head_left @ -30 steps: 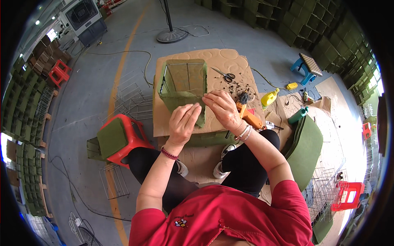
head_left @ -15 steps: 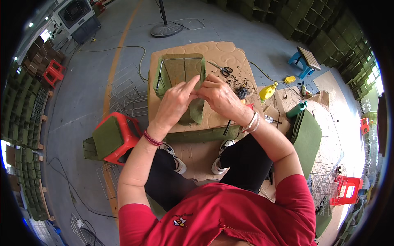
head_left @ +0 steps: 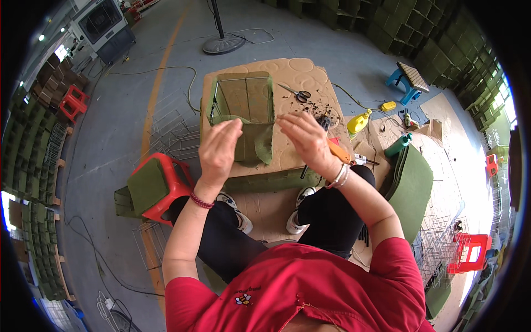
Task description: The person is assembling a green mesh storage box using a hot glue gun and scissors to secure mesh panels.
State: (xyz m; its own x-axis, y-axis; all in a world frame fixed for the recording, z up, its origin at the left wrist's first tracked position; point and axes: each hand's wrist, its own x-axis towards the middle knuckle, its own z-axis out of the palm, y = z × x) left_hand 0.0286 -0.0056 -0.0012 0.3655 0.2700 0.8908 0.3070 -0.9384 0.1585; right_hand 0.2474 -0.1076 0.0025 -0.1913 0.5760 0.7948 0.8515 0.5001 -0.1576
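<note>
A wire-framed box covered in green felt-like fabric lies on the cardboard-topped work surface, its open side facing up. A loose fabric flap hangs at its near right corner. My left hand is above the near left rim, fingers stretched out side by side; its thumb side is partly hidden. To the right of the box, my right hand is raised with its fingers extended and nothing visible in them. Beside that wrist lies an orange-handled tool. Scissors and small black pieces lie beyond.
Yellow bottle, green bottle and stacked green sheets are on the right. A red stool bearing a green sheet stands at left, near wire frames. A stand base and a blue stool are farther off.
My hands were together at the box's near right corner and have moved apart, the left leftward, the right rightward and lower. The near rim and orange handle show more now.
</note>
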